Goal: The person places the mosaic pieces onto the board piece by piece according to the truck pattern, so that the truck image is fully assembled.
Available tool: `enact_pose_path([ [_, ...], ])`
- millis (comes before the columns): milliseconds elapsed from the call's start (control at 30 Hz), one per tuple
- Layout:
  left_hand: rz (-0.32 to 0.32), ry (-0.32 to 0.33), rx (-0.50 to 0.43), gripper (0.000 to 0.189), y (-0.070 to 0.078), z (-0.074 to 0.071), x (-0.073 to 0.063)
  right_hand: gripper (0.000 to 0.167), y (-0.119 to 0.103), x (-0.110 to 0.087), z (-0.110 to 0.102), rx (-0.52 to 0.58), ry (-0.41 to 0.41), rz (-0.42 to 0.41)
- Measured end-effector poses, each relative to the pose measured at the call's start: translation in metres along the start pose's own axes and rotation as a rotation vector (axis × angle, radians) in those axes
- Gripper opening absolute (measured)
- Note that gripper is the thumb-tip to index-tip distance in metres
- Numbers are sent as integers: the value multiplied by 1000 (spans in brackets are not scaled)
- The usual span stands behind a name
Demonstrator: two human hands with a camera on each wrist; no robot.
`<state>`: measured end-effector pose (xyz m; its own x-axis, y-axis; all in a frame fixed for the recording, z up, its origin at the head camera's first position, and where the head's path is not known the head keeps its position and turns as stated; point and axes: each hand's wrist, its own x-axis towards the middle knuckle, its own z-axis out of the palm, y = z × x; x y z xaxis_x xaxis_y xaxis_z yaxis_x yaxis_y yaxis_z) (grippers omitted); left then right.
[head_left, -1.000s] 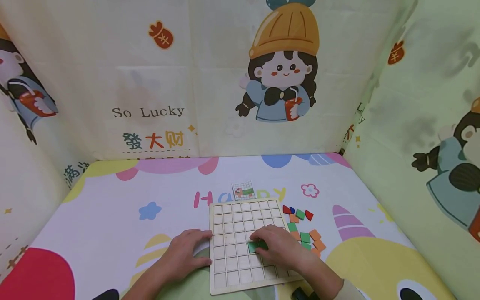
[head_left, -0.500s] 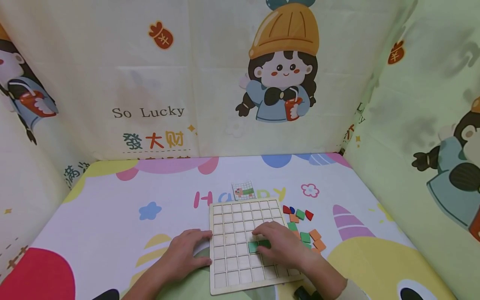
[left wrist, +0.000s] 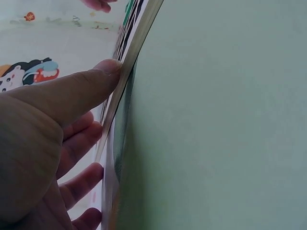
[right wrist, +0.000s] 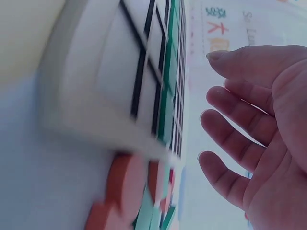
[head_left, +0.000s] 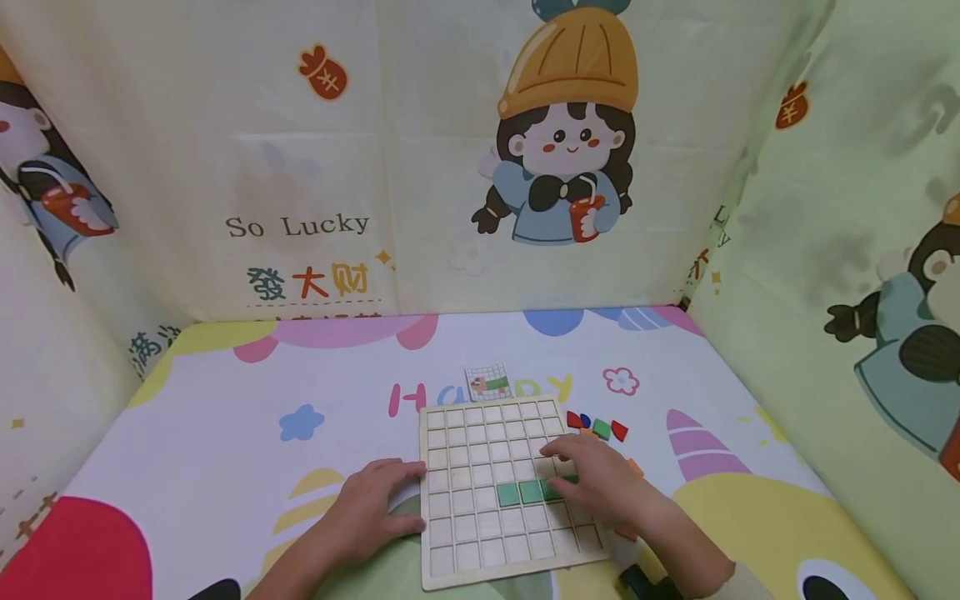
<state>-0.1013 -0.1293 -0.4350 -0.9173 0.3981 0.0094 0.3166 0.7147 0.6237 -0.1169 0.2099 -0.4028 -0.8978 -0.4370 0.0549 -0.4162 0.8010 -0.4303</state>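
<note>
A pale wooden grid board (head_left: 459,527) lies on the table with green square tiles (head_left: 531,492) in one row of its cells. My right hand (head_left: 600,479) hovers over the right part of that row and hides its far end. In the right wrist view the right hand's fingers (right wrist: 230,134) are loosely bent, with nothing between them. At the board's left edge, my left hand (head_left: 378,500) rests with thumb and fingers spread. The left thumb (left wrist: 91,86) touches the board's side in the left wrist view.
A small pattern card (head_left: 488,382) lies behind the board. Red pieces (head_left: 618,430), a blue piece (head_left: 585,422), and orange and green tiles lie loose to the board's right, partly behind the right hand. Printed cloth (head_left: 435,167) hangs around the table.
My right hand has moved right along the row, uncovering more green tiles in the board. It now covers some loose tiles at the right. The left hand has stayed in place.
</note>
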Motion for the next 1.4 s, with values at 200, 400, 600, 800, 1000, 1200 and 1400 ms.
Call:
enact_pose_path([
  [200, 3, -2, 8, 63, 1, 1, 0, 33, 14, -10, -6, 55, 20, 123],
  [400, -2, -6, 13, 63, 1, 1, 1, 34, 29, -22, -10, 38, 32, 223],
  [600, 1, -5, 18, 63, 0, 1, 1, 35, 43, -28, -12, 22, 38, 251],
  [800, 5, 2, 18, 62, 0, 2, 0, 32, 51, -30, -14, -2, 25, 265],
  [1000, 9, 5, 20, 62, 0, 2, 0, 31, 52, -31, -15, -28, 8, 277],
  [1200, 1, 0, 7, 61, 0, 1, 0, 34, 52, -31, -14, -43, -11, 320],
  [1400, -2, 1, 14, 61, 0, 0, 1, 31, 53, -29, -13, -57, -5, 311],
])
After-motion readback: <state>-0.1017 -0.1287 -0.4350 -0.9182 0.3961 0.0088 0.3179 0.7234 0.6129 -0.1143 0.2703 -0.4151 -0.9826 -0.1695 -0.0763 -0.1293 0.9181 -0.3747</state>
